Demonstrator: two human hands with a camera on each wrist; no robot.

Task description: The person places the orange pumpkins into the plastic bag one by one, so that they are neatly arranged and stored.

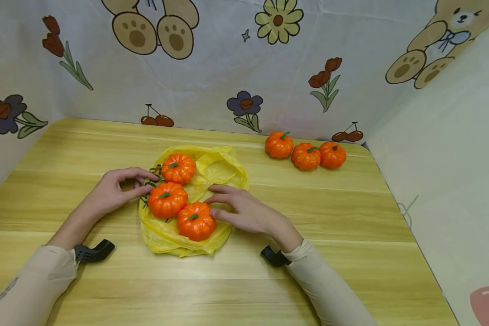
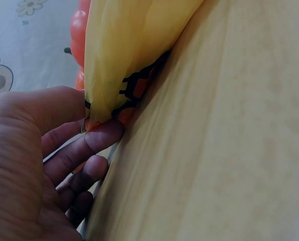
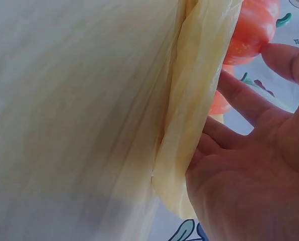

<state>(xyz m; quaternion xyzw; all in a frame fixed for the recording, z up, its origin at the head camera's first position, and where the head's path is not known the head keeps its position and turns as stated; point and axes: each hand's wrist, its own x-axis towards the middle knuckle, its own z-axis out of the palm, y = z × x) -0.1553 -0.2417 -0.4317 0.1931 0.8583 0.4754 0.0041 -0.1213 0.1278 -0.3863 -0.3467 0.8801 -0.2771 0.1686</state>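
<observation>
A yellow plastic bag (image 1: 163, 242) lies spread on the table with three orange pumpkins on it: a back pumpkin (image 1: 179, 168), a middle pumpkin (image 1: 168, 200) and a front pumpkin (image 1: 196, 221), each with a green stem. At the bag's left edge, my left hand (image 1: 116, 190) pinches the plastic between thumb and fingers; the left wrist view shows the pinched bag (image 2: 124, 55), printed in black and orange. My right hand (image 1: 242, 209) reaches over the right rim with fairly straight fingers. Its thumb touches the front pumpkin (image 3: 252, 32), while the other fingers lie inside the bag (image 3: 189, 110).
At the back right of the wooden table (image 1: 309, 290) stand three more pumpkins: a left one (image 1: 279, 146), a middle one (image 1: 305, 157) and a right one (image 1: 333, 155). A printed cloth (image 1: 212, 68) hangs behind the table, and a pale wall (image 1: 452, 181) borders its right side.
</observation>
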